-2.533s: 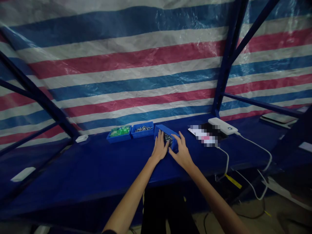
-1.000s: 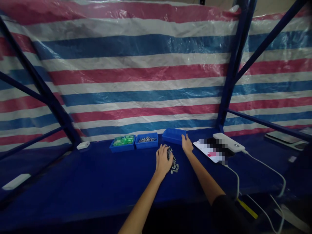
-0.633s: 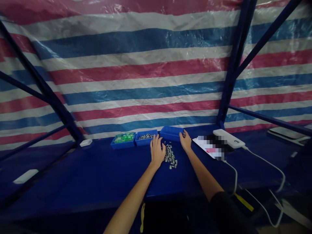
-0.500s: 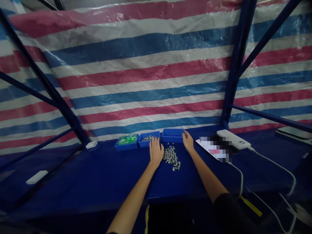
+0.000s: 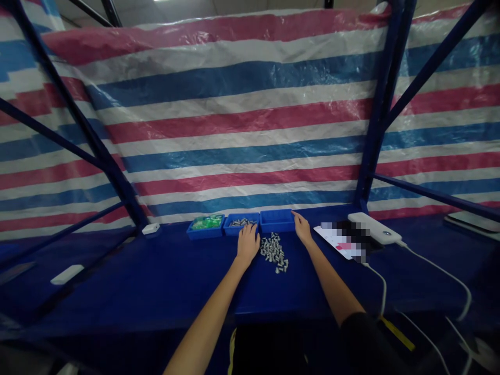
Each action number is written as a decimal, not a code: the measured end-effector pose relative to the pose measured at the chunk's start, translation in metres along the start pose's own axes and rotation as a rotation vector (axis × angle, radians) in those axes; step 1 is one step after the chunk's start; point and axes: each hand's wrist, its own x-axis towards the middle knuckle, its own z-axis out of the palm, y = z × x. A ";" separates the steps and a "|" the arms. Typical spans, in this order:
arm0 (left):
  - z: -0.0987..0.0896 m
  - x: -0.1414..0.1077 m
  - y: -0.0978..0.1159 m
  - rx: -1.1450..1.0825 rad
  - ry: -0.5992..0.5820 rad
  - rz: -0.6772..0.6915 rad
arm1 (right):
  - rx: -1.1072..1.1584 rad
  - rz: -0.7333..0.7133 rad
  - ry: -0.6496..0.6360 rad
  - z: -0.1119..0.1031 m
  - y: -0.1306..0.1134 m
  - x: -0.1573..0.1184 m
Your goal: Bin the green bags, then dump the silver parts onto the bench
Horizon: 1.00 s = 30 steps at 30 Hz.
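My left hand point(image 5: 247, 243) rests with its fingers apart at the front edge of the middle blue tray point(image 5: 230, 230), which contains small metal parts. Beside it on the table lies a loose pile of metal screws point(image 5: 274, 250). The right blue tray point(image 5: 276, 227) shows no contents. My right hand point(image 5: 302, 227) is at that tray's right end, index finger stretched to its corner and the other fingers partly hidden. Green packets point(image 5: 207, 223) fill the left blue tray point(image 5: 205, 234).
A phone-like device point(image 5: 336, 242) and a white power bank point(image 5: 374, 228) with white cables lie right of my right hand. Small white boxes point(image 5: 67, 274) sit at the left. Blue metal posts point(image 5: 377, 125) frame a striped plastic sheet point(image 5: 242, 120) behind the blue table point(image 5: 156, 281).
The view has tilted up slightly. My right index finger now points out straighter at the right tray's corner. My left hand has shifted slightly back from the middle tray.
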 end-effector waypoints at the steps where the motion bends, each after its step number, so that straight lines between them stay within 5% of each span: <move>1: -0.002 0.000 0.000 0.000 -0.010 0.004 | -0.002 -0.011 -0.003 -0.001 0.000 -0.001; 18: -0.030 -0.026 0.022 0.084 -0.040 0.002 | 0.012 -0.036 -0.011 -0.005 -0.011 -0.019; 26: -0.041 -0.048 0.010 0.170 0.016 0.006 | -0.054 -0.238 0.257 -0.012 -0.032 -0.043; 30: -0.049 -0.071 0.001 0.163 0.050 -0.006 | -0.114 -0.357 0.278 -0.017 -0.057 -0.070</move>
